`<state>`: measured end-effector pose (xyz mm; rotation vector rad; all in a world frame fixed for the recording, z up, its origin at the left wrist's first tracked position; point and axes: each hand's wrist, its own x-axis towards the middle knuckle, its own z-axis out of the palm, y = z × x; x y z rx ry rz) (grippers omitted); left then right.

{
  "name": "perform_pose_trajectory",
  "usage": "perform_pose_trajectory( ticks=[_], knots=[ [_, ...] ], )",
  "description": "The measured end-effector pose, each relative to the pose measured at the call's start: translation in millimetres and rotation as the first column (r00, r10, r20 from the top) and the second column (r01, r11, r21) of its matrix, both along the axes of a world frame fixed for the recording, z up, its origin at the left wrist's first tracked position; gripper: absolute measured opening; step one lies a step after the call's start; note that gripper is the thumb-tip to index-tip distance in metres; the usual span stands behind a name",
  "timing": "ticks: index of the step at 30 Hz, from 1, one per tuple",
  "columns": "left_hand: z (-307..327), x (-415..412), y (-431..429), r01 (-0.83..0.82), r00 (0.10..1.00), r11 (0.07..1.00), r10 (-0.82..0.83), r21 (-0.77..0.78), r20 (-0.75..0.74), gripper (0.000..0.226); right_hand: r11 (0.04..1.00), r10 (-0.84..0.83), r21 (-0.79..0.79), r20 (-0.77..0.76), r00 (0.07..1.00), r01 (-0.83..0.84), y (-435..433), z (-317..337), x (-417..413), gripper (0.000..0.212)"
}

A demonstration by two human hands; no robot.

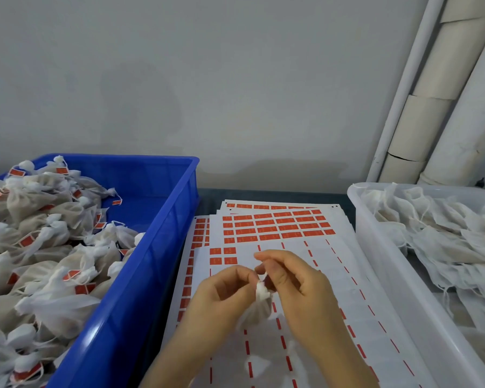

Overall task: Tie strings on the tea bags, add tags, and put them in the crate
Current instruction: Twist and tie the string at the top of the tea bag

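Tea bag [259, 306]: held over the near half of the tag sheets [375, 317], gathered neck up, body hanging below the fingers.
Hands: left hand [221, 298] and right hand [294, 281] are close together, both pinching the bag's neck; the string is too fine to make out.
Risk, knot: it likely slips loose if the pinch eases before it is pulled tight, spilling the fill onto the sheets.
Risk, tags: few red tags [277, 228] are left on the top sheet, at its far end; a hurried peel could tear one.
Blue crate [163, 247]: left of the tag sheets, heaped with tied, red-tagged bags [39, 233].
Clear tub [375, 247]: right of the tag sheets, holding flat untagged bags [445, 233].
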<state>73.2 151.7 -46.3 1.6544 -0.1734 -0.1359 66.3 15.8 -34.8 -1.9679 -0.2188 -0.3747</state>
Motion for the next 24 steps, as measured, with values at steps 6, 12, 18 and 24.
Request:
perform_pose_trajectory(
  ticks=[6,12,18,24],
  knots=[
    [-3.4,-2.5,-12.4,-0.231,0.967,0.971,0.223,0.057,0.121,0.011,0.998,0.022,0.063,-0.069,0.997,-0.018,-1.1,-2.4,1.5,0.021],
    [-3.4,-2.8,-13.7,-0.264,0.958,0.964,0.257,0.036,0.127,0.005,0.99,0.058,0.137,-0.173,0.983,-0.034,-1.8,-2.8,1.2,0.022],
    [-3.9,-7.0,-14.5,-0.182,0.968,0.98,0.164,0.081,0.19,0.005,0.976,0.168,0.184,-0.272,0.948,-0.12,-13.7,-4.3,2.2,0.013],
    [-7.7,-8.4,-18.6,-0.117,0.978,0.986,0.095,0.117,0.184,0.006,0.971,0.183,0.211,-0.34,0.922,-0.115,-16.6,-6.3,3.7,0.014]
  ],
)
